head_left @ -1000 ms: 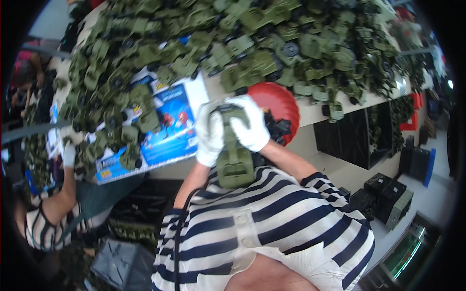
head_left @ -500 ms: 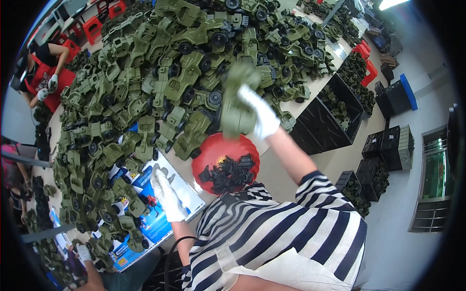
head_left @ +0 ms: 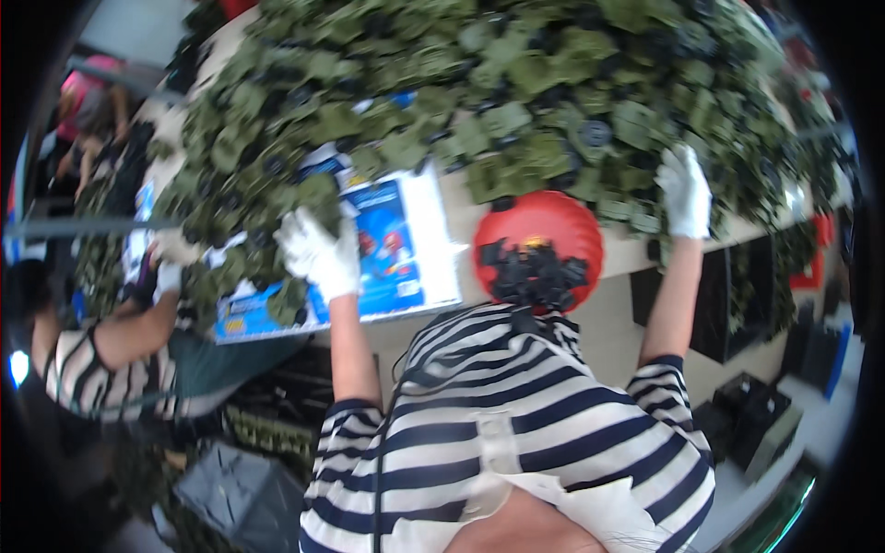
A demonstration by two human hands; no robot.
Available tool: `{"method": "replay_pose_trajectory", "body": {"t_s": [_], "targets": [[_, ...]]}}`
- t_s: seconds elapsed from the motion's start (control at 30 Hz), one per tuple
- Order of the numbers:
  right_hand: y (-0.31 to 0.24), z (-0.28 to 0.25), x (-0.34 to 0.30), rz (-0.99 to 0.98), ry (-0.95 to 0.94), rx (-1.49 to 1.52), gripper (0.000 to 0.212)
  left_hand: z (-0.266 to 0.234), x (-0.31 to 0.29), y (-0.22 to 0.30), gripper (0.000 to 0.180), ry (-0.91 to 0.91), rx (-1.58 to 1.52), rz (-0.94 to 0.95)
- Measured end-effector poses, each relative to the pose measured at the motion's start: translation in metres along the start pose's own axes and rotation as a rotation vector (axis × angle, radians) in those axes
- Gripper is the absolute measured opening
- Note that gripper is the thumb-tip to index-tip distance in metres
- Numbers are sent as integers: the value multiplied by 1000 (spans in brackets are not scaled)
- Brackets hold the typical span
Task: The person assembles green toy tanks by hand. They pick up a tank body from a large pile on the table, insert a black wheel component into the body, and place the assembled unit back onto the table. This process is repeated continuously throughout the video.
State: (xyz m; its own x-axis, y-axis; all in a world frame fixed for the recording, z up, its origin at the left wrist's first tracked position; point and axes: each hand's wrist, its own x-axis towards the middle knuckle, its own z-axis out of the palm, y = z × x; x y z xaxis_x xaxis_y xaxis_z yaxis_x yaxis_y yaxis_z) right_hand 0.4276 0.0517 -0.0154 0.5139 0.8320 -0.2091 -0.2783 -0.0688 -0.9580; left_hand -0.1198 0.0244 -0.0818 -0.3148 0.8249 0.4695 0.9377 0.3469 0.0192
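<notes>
My left hand (head_left: 318,253), in a white glove, is at the left end of the blue printed card sheet (head_left: 406,267). Its fingers are spread beside a green toy piece (head_left: 319,195); whether they touch it is blurred. My right hand (head_left: 685,198), also white-gloved, reaches to the near edge of the toy vehicle pile (head_left: 539,152) at the right. Its fingers stretch forward, and no toy shows in them. Between the hands, close to my body, sits a red scalloped bowl (head_left: 590,241) with small black plastic parts (head_left: 535,276) in it.
Green toy vehicles with black wheels cover most of the table (head_left: 452,198). A black crate (head_left: 737,304) stands below the table at the right. A co-worker in striped sleeves (head_left: 101,369) works close on my left; another person in pink (head_left: 83,97) is farther off.
My right hand has let go of the green toy vehicle and moved right to the pile's edge. My left hand has shifted from the card's middle to the toys at its left. The view has turned.
</notes>
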Motion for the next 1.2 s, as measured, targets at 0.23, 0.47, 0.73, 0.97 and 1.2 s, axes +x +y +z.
{"method": "replay_pose_trajectory", "body": {"t_s": [0.23,0.47,0.73,0.97,1.2], "targets": [[57,51,-85,93,-248,-383,33,-5,-25,2,84,-597,-176,-70],[122,59,-116,-34,-412,-1014,31,-22,-33,7,89,-708,-576,-347],[130,123,-127,-298,-824,-1428,51,50,-45,-11,69,-776,-1360,-689],[152,141,-141,-395,-844,-1430,39,21,-63,-10,69,-877,-1452,-485],[109,154,-131,41,-590,-436,43,-57,-34,37,81,-1593,-1622,-107]]}}
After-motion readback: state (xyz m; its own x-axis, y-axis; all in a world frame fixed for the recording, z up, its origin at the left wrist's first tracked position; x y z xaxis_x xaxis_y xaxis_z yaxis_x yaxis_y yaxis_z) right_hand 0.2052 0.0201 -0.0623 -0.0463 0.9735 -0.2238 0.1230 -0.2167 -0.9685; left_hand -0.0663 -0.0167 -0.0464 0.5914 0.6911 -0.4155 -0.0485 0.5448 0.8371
